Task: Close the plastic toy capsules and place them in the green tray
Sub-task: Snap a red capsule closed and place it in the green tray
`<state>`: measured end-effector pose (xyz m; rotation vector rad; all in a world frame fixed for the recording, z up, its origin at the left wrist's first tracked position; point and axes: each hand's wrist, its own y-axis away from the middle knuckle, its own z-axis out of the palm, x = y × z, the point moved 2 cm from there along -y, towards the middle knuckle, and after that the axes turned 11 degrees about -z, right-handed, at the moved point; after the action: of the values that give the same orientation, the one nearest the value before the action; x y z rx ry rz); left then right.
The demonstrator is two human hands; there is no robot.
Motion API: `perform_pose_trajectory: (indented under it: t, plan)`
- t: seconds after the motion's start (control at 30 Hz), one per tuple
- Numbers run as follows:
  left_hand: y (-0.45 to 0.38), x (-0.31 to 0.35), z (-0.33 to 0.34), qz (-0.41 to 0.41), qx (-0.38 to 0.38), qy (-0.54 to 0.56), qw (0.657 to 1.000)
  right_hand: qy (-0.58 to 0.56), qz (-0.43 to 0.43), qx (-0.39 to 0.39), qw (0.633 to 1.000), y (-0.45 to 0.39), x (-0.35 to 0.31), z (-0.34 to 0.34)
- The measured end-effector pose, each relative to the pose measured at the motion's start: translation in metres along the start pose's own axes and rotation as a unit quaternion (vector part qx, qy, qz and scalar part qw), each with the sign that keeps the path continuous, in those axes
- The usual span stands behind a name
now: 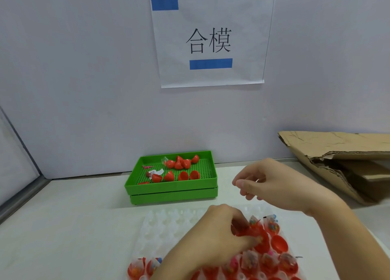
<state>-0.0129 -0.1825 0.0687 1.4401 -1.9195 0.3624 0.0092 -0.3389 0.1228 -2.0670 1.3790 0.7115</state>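
The left hand (223, 231) reaches down into the clear blister tray (168, 222) at the near edge of the table (73, 227), its fingers curled round a red capsule half (260, 238) that sits in a pocket with a small bagged toy in it. That grip suits either lifting the piece or pressing it together where the pocket steadies it. The right hand (272, 182) hovers above and behind, fingertips drawn into a pinch; it seems to hold something thin and pale, though motion blur makes that uncertain.

More filled red halves (272, 260) lie in the pockets nearest the camera, and an open empty half (279, 243) sits just right of the left hand. The green tray (173, 188) stands farther back against the wall, stacked on a second one, well apart from both hands (a reach forward will be needed). It already holds red capsules (181, 163), some apparently still only halves.

The lower rows of the blister tray are cut off by the frame, and the left palm hides the pockets under it. A torn cardboard box (337, 159) lies at the right.
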Motion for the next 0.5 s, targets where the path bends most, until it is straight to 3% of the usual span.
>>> perform_pose_trajectory:
  t: [0.23,0.5]
  plan:
    - [0.014,0.002,-0.040,0.046,0.025,0.131,0.990,-0.053,-0.027,-0.021,0.998,0.001,-0.004,-0.002]
    - [0.043,-0.008,-0.080,0.077,0.092,0.329,0.937,-0.202,-0.114,-0.050,0.972,0.005,-0.030,-0.001]
